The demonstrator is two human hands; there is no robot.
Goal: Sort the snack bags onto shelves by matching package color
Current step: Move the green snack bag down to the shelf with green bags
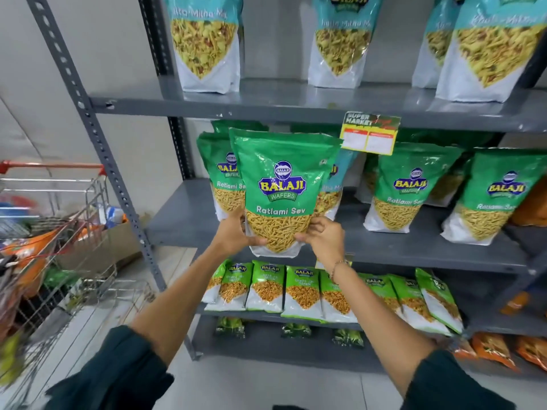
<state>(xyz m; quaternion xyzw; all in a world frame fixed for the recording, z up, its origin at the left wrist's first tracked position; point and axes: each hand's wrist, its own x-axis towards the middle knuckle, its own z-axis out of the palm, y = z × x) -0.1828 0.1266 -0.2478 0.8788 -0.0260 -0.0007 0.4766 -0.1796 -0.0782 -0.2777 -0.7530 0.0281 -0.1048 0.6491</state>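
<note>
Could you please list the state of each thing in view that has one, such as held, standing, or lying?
Green Ratlami Sev pouch: upright, held at its base by both hands, in front of the middle shelf.
Left hand: closed on the pouch.
Right hand: closed on the pouch.
Teal-topped pouches: standing on the top shelf.
Small light-green packets: leaning in a row on the lower shelf.
Wire shopping cart: loaded with bags.
</note>
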